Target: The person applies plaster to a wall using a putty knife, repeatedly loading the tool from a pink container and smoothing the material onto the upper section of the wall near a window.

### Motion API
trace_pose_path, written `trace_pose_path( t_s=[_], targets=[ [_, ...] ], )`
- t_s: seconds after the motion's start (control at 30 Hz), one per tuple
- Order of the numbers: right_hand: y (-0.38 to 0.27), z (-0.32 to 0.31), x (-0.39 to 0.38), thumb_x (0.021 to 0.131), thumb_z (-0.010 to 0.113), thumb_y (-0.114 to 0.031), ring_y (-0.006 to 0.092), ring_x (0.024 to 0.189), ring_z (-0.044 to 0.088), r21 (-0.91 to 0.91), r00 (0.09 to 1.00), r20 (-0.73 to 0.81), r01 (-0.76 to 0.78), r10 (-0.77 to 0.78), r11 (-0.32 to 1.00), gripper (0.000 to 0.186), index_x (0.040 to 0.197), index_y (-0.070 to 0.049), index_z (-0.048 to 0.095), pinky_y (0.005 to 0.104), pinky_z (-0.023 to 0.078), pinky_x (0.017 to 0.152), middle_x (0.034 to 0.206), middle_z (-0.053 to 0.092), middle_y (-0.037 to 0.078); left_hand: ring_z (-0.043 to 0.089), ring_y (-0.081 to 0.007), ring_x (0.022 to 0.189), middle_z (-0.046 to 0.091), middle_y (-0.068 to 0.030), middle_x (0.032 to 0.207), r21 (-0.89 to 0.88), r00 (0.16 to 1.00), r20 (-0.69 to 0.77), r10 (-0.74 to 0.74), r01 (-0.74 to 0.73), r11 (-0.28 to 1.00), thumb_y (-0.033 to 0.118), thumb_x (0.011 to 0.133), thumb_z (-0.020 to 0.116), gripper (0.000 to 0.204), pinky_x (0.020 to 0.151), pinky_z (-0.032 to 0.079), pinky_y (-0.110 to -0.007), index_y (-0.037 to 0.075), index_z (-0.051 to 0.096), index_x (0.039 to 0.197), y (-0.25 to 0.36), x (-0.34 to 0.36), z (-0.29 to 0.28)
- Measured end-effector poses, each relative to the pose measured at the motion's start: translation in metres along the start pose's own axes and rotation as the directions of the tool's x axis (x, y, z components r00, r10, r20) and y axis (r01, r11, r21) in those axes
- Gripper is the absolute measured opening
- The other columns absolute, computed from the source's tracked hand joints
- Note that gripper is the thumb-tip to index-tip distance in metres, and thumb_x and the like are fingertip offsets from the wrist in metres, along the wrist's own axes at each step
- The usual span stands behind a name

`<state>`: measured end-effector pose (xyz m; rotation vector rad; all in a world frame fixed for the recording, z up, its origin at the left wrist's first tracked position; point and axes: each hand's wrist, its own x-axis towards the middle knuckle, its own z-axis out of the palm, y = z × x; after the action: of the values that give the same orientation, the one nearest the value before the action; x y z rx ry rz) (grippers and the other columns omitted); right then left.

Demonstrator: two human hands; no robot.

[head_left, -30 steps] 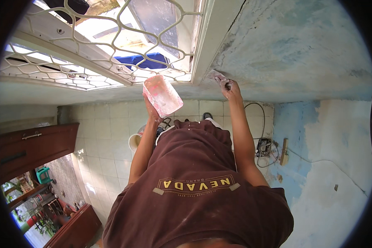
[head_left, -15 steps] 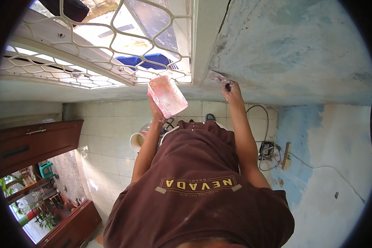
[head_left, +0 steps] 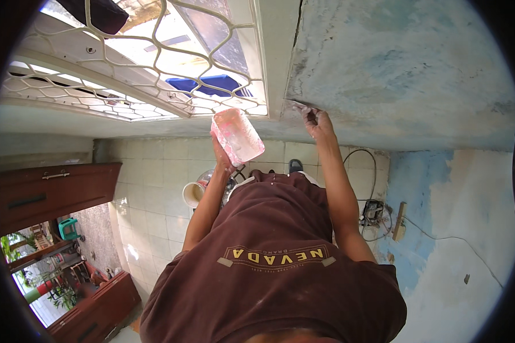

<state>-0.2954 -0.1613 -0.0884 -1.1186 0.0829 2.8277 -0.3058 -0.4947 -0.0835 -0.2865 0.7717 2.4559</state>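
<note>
My left hand (head_left: 223,155) is closed round the side of a pink-and-white rectangular plastic tub (head_left: 238,137), tilted so its smeared inside shows; a pale residue coats it. My right hand (head_left: 317,122) grips a thin, flat putty knife (head_left: 299,105), whose blade lies against the wall beside the window frame. White smears cover the fingers of that hand. The wall (head_left: 395,68) there is patchy blue and grey, and a dark crack (head_left: 297,28) runs down along the frame. Most of the knife's handle is hidden in my fingers.
A window with a white wavy grille (head_left: 160,51) is at the left. Below stand a cream bucket (head_left: 193,194) and, on the tiled floor (head_left: 154,171), a cabled device (head_left: 373,211) by a wood piece (head_left: 399,220). A brown door (head_left: 57,194) stands at far left.
My right hand has turned slightly, and the putty knife now lies flatter, its tip nearer the window frame. The tub stays in my left hand; the whole view has shifted slightly.
</note>
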Motion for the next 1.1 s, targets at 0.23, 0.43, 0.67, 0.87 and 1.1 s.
trace_pose_path(
  t_s=[0.23,0.43,0.67,0.87,1.1],
  targets=[
    [-0.034,-0.065,-0.031,0.09,0.039,0.004,0.0279,0.083,0.068,0.074,0.962,0.234,-0.164,0.143,0.984,0.04,0.123,0.025,0.046,0.0236,0.062,0.062,0.116,0.061,0.035,0.056,-0.0314,0.128,0.053,-0.0091,0.144,-0.004,0.998,-0.029,0.056,-0.056,0.998,0.08,0.093,0.033,0.088,0.105,0.05,-0.054,0.017,0.036,0.154,-0.006,-0.003,-0.007],
    [0.037,-0.038,-0.023,0.095,0.048,0.002,0.0254,0.079,0.068,-0.285,0.982,-0.189,-0.061,0.007,0.957,0.015,0.097,0.012,0.059,0.029,0.062,0.067,0.092,0.067,0.022,0.054,-0.0311,0.13,0.051,-0.0082,0.146,0.046,0.994,-0.058,0.091,-0.089,0.995,0.08,0.094,0.029,0.088,0.106,0.049,-0.053,0.017,0.035,0.154,-0.019,-0.016,0.009],
    [-0.012,-0.026,-0.02,0.094,0.051,0.002,0.0245,0.076,0.066,-0.061,0.997,-0.047,0.06,-0.063,0.996,0.013,0.095,0.01,0.061,0.0306,0.062,0.067,0.092,0.068,0.021,0.054,-0.0323,0.131,0.049,-0.0107,0.147,0.005,0.993,-0.046,0.107,-0.107,0.994,0.078,0.095,0.031,0.086,0.107,0.048,-0.054,0.016,0.032,0.155,-0.022,-0.013,0.018],
    [-0.022,-0.094,-0.043,0.092,0.053,0.002,0.0214,0.077,0.066,-0.074,0.997,-0.079,0.009,-0.015,0.997,0.012,0.097,0.009,0.061,0.0269,0.061,0.066,0.094,0.068,0.019,0.054,-0.0343,0.13,0.05,-0.0111,0.146,-0.051,0.987,-0.082,0.137,-0.142,0.989,0.081,0.092,0.033,0.091,0.107,0.048,-0.057,0.015,0.034,0.155,-0.028,-0.022,0.004],
    [0.044,-0.138,0.056,0.088,0.054,0.002,0.023,0.073,0.063,-0.118,0.985,-0.163,-0.077,0.057,0.99,0.011,0.095,0.009,0.058,0.0279,0.06,0.065,0.093,0.064,0.019,0.055,-0.0309,0.129,0.051,-0.0095,0.146,0.004,0.993,-0.085,0.084,-0.084,0.996,0.08,0.093,0.031,0.089,0.108,0.048,-0.052,0.016,0.035,0.155,-0.015,-0.038,-0.013]
  ],
)
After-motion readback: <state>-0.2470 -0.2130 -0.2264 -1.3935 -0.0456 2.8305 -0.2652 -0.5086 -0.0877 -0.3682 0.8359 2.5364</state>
